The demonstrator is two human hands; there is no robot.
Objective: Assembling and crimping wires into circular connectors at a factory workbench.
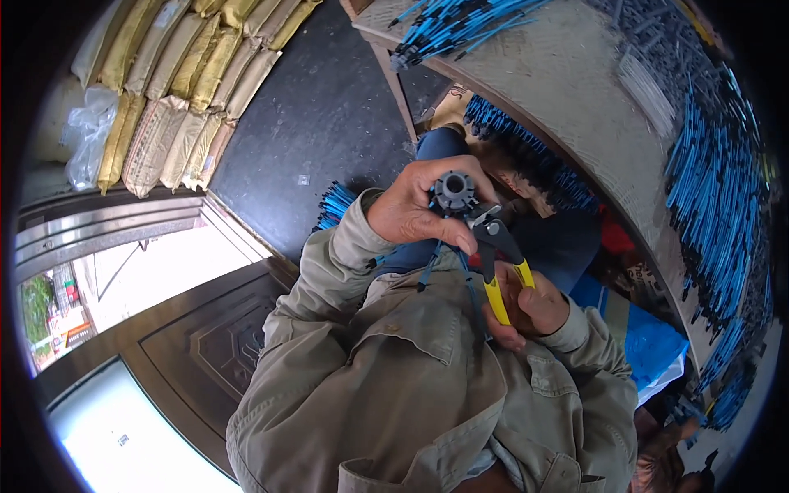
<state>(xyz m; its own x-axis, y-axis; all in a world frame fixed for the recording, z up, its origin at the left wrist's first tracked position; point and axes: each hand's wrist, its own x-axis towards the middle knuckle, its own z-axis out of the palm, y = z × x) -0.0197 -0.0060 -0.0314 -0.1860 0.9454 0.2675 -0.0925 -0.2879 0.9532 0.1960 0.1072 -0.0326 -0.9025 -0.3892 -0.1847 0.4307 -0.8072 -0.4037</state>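
Note:
My left hand [415, 205] is wrapped round a dark grey ribbed ring piece [454, 191] with a round hole in its middle. A few blue strands with black tips [429, 267] hang below that hand; the fingers partly hide where they join. My right hand [538, 308] is closed on pliers [498, 240] with yellow grips, and the two handles are spread apart. The metal jaws sit at the lower right edge of the ring piece, by my left thumb. Whether they bite on it I cannot tell.
To the right stands a table [567, 74] heaped with blue black-tipped strands [715, 189] and grey parts [657, 41]. More strands [526, 135] lie beneath it. Stacked sacks [177, 90] line the far left, above a door [205, 345]. A co-worker's hand [689, 429] shows lower right.

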